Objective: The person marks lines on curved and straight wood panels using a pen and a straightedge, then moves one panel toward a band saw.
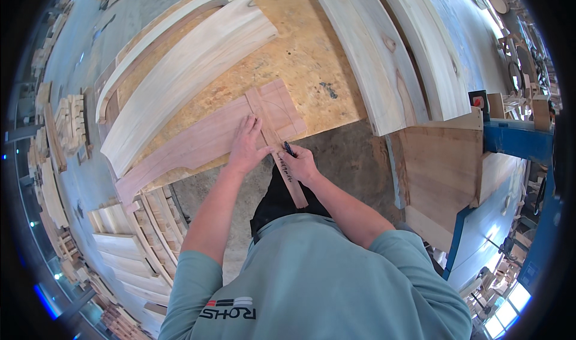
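Note:
A narrow wooden strip (294, 187) with dark handwriting lies across a pinkish shaped wooden panel (204, 137), its near end sticking out past the table edge toward my body. My left hand (245, 147) rests on the panel with its fingers stretched out, the thumb against the strip. A dark pen (289, 149) is pinched in my right hand (302, 165), just beside the strip at the panel's near edge. Thin curved pencil lines show on the panel's right end. The pen's tip is hidden from me.
Pale curved boards (180, 76) lie beyond the panel on the worn wooden tabletop (312, 46). Two long pale planks (375, 52) stretch away on the right. A wooden box-like stand (441, 166) and a blue machine (510, 139) stand farther right. Stacked slats (135, 250) sit at lower left.

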The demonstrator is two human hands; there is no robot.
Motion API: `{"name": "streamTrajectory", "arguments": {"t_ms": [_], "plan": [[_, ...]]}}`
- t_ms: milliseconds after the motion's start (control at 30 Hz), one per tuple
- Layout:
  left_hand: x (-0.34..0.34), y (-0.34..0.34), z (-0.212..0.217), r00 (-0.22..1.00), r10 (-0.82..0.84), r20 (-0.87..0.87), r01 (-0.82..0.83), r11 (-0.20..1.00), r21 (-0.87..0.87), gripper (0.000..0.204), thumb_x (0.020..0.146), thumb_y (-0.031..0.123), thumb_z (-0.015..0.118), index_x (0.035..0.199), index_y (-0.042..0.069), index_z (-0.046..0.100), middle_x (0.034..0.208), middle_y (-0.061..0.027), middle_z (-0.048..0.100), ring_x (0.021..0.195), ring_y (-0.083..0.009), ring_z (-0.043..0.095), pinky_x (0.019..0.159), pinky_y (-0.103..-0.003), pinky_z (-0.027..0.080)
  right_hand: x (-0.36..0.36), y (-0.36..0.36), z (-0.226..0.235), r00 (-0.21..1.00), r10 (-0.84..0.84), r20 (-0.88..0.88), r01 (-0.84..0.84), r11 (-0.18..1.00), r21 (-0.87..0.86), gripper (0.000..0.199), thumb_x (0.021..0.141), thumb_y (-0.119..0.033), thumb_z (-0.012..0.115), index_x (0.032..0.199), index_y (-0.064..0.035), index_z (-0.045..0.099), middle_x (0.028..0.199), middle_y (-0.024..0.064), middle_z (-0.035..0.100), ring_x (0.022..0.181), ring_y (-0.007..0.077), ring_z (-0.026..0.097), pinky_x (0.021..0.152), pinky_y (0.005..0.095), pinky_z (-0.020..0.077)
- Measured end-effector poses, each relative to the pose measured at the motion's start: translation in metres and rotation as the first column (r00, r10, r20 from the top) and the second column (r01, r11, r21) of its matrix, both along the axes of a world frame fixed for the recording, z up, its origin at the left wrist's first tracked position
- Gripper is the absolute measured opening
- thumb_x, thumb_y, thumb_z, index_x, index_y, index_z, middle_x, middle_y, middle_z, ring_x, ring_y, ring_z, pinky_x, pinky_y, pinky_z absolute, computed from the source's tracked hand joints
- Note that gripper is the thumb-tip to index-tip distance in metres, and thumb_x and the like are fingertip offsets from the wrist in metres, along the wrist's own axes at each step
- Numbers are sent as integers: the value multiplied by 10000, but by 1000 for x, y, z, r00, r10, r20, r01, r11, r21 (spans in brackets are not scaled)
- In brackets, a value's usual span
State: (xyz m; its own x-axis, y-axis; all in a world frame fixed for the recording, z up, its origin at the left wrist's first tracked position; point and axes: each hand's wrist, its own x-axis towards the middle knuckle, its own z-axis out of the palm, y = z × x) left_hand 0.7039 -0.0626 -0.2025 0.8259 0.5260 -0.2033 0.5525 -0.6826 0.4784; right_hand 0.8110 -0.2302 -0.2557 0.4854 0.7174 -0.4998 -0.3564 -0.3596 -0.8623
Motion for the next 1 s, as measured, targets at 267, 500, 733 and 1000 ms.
{"name": "streamTrajectory", "arguments": {"t_ms": [267,500,733,1000], "plan": [[-1,-3,0,1000,19,19,-19,1000,-1,952,757,366,840,1522,8,402,1614,-213,321,1507,-397,263,1243,-478,224,0,0,-2,993,-23,-115,21,1000,-19,221,972,-131,705,1153,-5,724,921,-52,676,808,34,546,735,231,492],[-1,-3,-2,1000,13,8,-14,1000,26,961,760,399,827,1529,14,398,1617,-215,322,1508,-401,264,1241,-479,221,-7,1,-4,985,-114,-129,117,993,18,264,985,-127,673,1197,28,700,941,-28,689,814,30,561,729,235,504],[1,-4,-1,1000,16,-3,-16,999,42,976,752,416,831,1528,13,398,1620,-221,316,1510,-407,260,1238,-484,227,-4,1,-9,986,-92,-142,97,995,31,275,990,-131,664,1204,40,695,965,-15,699,826,34,569,737,235,506],[2,-5,-3,1000,11,5,-11,999,37,968,755,414,829,1526,14,402,1618,-221,320,1510,-408,260,1238,-488,222,-5,2,-7,984,-107,-145,110,994,11,232,989,-126,657,1164,11,722,905,-34,691,783,30,560,702,233,498]]}}
